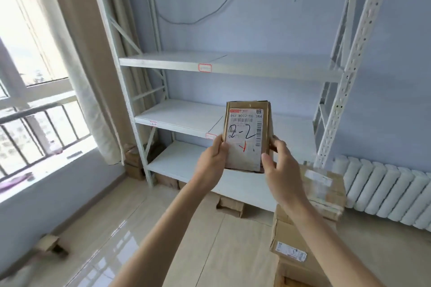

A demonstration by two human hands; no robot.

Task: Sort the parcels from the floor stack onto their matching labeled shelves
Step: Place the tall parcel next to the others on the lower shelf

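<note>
you hold the "2-2" parcel (246, 138) upright, long axis vertical, left hand (211, 158) and right hand (281, 170) gripping its lower edges; the middle shelf (182, 116) lies just beyond, slightly left.

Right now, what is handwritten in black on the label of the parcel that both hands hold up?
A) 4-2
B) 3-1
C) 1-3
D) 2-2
D: the white shipping label on the small cardboard parcel, held between the left hand and the right hand, carries "2-2" in black marker, with a red mark below it.
</note>
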